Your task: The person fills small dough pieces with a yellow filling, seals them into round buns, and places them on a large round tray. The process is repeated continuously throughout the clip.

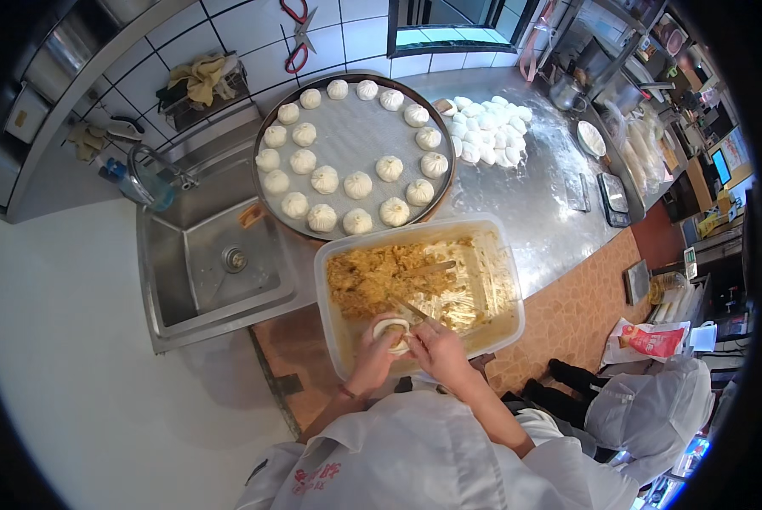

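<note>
My left hand (369, 364) is closed around a round white dough wrapper (386, 324) with some filling in its middle. Close beside it, my right hand (440, 352) grips a thin flat filling spatula (410, 308). Both hands are above the near side of a translucent plastic tub (517, 299). Yellowish-brown chopped filling (360, 276) is heaped at the tub's left, while its right side is only smeared. A second flat stick (429, 269) lies across the filling.
Behind the tub, a large round tray (347, 140) bears several pleated buns. Floured dough pieces (487, 127) lie on the steel counter (526, 204), with a scale (613, 201) farther right. A sink (202, 293) is at left. Another person in white (653, 408) is at lower right.
</note>
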The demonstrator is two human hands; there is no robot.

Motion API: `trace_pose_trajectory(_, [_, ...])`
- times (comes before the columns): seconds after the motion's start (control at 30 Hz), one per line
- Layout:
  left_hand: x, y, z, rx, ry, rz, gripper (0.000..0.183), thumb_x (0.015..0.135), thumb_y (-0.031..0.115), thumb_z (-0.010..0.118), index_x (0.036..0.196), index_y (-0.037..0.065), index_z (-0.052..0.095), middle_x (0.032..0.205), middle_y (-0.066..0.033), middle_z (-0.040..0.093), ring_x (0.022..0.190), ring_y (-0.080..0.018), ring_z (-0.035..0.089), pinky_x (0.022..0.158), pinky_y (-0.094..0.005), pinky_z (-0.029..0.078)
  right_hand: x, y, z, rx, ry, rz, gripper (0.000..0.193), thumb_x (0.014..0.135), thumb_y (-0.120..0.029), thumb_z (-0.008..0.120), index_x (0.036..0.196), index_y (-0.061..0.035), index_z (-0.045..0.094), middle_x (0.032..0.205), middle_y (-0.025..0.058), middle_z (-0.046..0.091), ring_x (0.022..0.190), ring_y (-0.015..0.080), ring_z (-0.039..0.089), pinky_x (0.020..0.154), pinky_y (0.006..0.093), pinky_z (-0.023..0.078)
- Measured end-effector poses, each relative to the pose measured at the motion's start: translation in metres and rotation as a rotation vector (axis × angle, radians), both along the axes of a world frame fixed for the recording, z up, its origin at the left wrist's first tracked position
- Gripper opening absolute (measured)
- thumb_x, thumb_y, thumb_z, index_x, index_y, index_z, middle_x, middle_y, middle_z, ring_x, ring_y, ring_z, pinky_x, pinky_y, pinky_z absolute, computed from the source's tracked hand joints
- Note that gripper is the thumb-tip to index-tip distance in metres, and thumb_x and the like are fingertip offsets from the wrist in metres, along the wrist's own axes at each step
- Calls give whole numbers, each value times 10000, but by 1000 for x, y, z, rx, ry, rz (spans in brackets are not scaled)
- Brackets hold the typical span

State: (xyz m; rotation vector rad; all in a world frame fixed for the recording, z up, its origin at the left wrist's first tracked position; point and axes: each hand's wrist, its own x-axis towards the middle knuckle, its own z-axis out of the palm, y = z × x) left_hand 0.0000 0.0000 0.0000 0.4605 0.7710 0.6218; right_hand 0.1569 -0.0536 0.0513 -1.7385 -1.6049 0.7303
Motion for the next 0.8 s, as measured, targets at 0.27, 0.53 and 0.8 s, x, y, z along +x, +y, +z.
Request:
trace_pose_trajectory(0.27, [8,-2,18,47,56,-43,298,989,61,505,1284,59,545,1234,-76,594,1113,-200,623,864,-434,606,9,4,21,-111,24,-106,93,891,-105,665,923,-41,605,861,166,598,768,394,629,662,472,526])
trace_pose_trajectory(0.53, [7,3,12,80,20,-38,284,1000,64,437,1262,52,549,1217,-57,575,1113,-171,611,908,-372,573,9,1,6,7,-76,90,136,868,-103,695,940,-36,601,894,182,610,790,401,636,669,481,525])
trace_pose_trajectory(0.8, [1,9,4,121,78,-138,281,1003,68,441,1271,51,523,1203,-58,564,1112,-168,594,918,-381,564,11,5,7,21,-116,86,153,859,-110,706,945,-40,600,886,172,602,760,397,635,642,474,526])
